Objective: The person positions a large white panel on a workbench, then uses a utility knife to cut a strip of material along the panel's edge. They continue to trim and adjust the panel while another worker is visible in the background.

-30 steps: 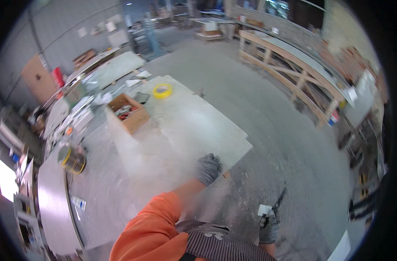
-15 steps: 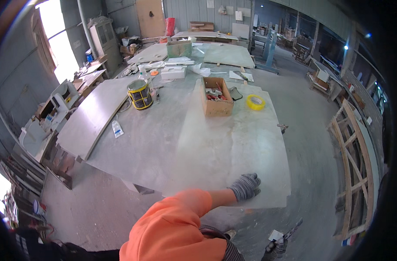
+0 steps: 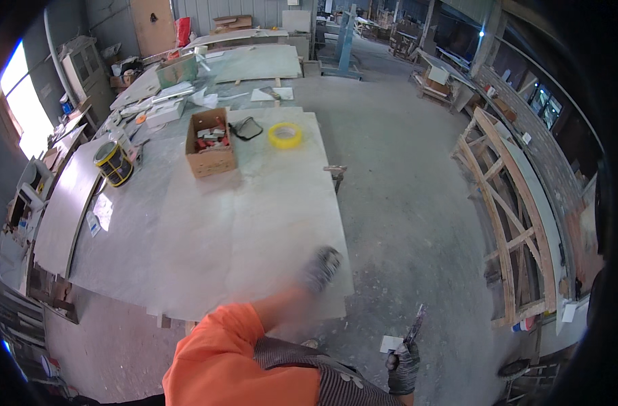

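My left hand (image 3: pixel 321 267), in a grey striped glove, is palm-down over the pale slab (image 3: pixel 255 223) near its front right corner. Motion smears its fingers, and I see nothing in it. An orange sleeve covers that arm. Off the slab's right side, above the floor, my right hand (image 3: pixel 404 369) wears a dark-smudged grey glove. It is closed on a narrow, stained dark tool (image 3: pixel 415 323) that points up and away. A small white square plate (image 3: pixel 391 344) shows beside these fingers and moves with them; its exact grip is hidden.
On the slab stand a cardboard box (image 3: pixel 212 162) of red and white pieces and a yellow tape roll (image 3: pixel 285 135). A black-and-yellow can (image 3: pixel 113 164) and a white tube (image 3: pixel 93 223) lie left. A clamp (image 3: pixel 336 174) juts from the right edge. A wooden frame (image 3: pixel 519 237) leans farther right.
The view has swung right, so the table sits farther left. My left hand has slid forward over the slab. My right hand shows more fully, with the tool still in it.
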`<state>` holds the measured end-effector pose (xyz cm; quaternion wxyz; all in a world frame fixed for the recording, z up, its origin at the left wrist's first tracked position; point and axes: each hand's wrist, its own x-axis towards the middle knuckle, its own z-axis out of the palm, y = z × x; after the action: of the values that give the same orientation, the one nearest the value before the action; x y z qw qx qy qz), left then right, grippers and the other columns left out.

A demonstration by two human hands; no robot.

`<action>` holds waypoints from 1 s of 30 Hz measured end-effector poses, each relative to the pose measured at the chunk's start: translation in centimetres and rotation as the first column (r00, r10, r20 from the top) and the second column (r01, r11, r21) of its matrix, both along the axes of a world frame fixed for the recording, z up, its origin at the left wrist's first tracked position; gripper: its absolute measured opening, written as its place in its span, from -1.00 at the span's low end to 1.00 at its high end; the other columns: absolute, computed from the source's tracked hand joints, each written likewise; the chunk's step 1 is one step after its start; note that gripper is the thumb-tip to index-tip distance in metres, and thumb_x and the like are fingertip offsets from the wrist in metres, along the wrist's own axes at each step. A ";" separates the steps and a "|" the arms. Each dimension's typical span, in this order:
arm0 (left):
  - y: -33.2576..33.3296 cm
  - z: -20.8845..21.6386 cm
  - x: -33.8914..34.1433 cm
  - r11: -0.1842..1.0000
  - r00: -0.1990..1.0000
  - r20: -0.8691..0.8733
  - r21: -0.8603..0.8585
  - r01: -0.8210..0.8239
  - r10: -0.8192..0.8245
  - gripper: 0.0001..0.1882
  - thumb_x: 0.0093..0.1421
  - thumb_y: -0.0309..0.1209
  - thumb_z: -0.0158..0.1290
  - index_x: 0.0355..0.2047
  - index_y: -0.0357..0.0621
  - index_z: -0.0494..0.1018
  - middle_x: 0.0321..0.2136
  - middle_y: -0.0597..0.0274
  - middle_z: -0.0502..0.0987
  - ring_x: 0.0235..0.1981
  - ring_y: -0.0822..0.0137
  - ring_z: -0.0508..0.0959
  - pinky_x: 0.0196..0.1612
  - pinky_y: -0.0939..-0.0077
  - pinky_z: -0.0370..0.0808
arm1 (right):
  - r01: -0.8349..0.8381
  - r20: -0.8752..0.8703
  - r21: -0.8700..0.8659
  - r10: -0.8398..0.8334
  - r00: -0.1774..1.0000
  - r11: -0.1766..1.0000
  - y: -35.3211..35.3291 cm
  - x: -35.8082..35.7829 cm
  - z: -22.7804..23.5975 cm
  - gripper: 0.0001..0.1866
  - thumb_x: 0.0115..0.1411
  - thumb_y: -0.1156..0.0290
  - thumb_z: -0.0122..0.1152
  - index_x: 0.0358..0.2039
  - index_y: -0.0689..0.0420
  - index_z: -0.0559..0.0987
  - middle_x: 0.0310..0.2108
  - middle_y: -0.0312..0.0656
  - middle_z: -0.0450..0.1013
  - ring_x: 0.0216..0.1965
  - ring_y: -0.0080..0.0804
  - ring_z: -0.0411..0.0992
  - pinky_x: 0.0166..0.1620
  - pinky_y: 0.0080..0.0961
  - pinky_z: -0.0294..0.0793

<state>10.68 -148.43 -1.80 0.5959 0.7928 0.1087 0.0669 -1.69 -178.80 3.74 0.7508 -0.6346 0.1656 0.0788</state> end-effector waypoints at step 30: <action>6.1 7.8 12.6 0.663 0.850 0.201 -0.719 -0.209 0.486 -0.56 0.09 -0.38 0.13 -0.02 -0.16 0.33 -0.25 0.07 0.51 -0.25 0.10 0.55 -0.29 0.14 0.56 | -0.780 -0.121 -0.025 0.773 0.623 0.625 -4.8 38.7 -3.0 -0.81 0.19 0.42 0.10 -0.17 0.16 0.47 -0.44 -0.28 0.45 -0.58 -0.63 0.34 -0.54 -0.66 0.36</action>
<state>23.30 -142.38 5.97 0.8256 0.4573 0.1613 0.2886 37.00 -183.60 0.75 0.6098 -0.6669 -0.0850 0.4198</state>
